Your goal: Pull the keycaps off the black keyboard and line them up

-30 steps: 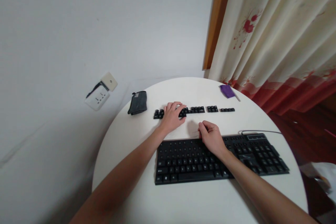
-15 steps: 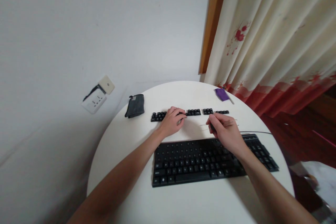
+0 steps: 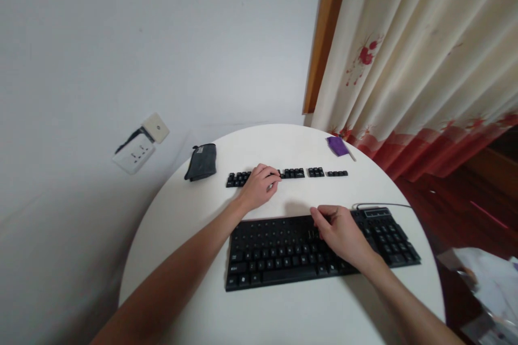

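Observation:
A row of loose black keycaps [image 3: 293, 173] runs across the white table, split into groups. Over its middle lies my left hand [image 3: 259, 186], fingers curled and fingertips touching the keycaps; what is under them is hidden. Nearer to me is a black keyboard [image 3: 279, 275], whose upper left rows show bare key posts while the lower rows still carry caps. Above its right-centre part, my right hand [image 3: 338, 229] is closed in a pinch on a thin wire keycap puller [image 3: 312, 234], its prongs pointing down at the keys.
A dark zip pouch [image 3: 202, 161] sits at the table's left back edge. On the right back edge lies a purple cloth piece [image 3: 337, 145] with a stick. The keyboard cable [image 3: 384, 204] trails right. A wall socket [image 3: 135, 153] is at left, a curtain [image 3: 404, 64] at right.
My right hand has moved toward me, from between the keycap row and the keyboard to over the keys, with the puller turned downward. My left hand stays at the row. The view has shifted slightly.

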`<state>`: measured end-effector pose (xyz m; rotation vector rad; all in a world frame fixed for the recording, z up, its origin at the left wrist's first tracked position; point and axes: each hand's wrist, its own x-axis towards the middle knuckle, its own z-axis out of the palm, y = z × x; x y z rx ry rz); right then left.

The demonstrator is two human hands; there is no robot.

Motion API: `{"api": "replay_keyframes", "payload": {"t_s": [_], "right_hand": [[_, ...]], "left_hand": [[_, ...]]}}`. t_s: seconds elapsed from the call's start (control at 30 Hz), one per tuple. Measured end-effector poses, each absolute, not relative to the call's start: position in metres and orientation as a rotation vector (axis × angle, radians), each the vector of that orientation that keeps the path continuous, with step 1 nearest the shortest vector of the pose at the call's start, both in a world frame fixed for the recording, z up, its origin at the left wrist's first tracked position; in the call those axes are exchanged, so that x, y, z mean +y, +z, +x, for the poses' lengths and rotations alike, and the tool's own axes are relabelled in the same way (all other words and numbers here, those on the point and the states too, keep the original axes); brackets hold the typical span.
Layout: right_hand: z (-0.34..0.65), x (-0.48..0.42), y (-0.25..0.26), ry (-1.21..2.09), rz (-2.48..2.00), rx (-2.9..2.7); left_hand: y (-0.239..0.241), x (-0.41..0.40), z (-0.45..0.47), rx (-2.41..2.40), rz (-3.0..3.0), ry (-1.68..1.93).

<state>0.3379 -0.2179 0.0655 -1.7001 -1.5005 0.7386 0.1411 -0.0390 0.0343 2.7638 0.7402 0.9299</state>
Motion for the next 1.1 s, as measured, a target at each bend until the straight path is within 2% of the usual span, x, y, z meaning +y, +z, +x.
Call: {"api": "replay_keyframes", "payload": {"t_s": [0.23, 0.53, 0.77, 1.0, 1.1], "right_hand": [[0.338, -0.217, 0.063, 0.806, -1.656, -1.510], [0.316, -0.229, 0.067, 0.390, -1.767, -1.866], [0.335, -0.218, 0.048, 0.844, -1.633, -1.534], [0.341, -0.209, 0.042, 1.183, -1.631, -1.206], [0.344, -0.207, 0.048, 1.224, -1.578, -1.166]], "left_hand": [[0.033, -0.038, 0.143, 0.803, 2.767, 0.905], [0.033, -0.038, 0.142, 0.785, 2.768, 0.912], [0.031, -0.038, 0.142, 0.798, 2.770, 0.895], [0.031, -0.036, 0.141, 0.792, 2.765, 0.906], [0.038, -0.036, 0.142, 0.792, 2.699, 0.923]]}}
